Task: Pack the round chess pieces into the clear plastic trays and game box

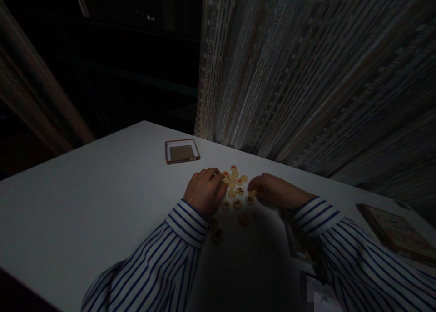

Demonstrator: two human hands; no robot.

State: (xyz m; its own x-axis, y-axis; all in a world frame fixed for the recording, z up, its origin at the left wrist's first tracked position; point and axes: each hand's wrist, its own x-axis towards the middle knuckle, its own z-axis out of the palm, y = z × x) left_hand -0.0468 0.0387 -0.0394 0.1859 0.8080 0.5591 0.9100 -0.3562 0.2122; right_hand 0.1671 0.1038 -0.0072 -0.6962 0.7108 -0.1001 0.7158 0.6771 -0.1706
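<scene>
Round, pale Chinese chess pieces lie in a loose cluster on the white table, some with red or black characters up and some blank side up. At the cluster's left edge my left hand has its fingers curled, with a Chinese chess piece between thumb and fingertips. My right hand is closed at the right edge, its thumb and forefinger on a pale Chinese chess piece. Just below that is a black-marked piece. Nearer to me, a few dark, shadowed pieces lie by my left cuff.
An open shallow box sits toward the table's far edge. A flat patterned box lies at the right. Another flat object is partly under my right sleeve. String curtains hang along the far side.
</scene>
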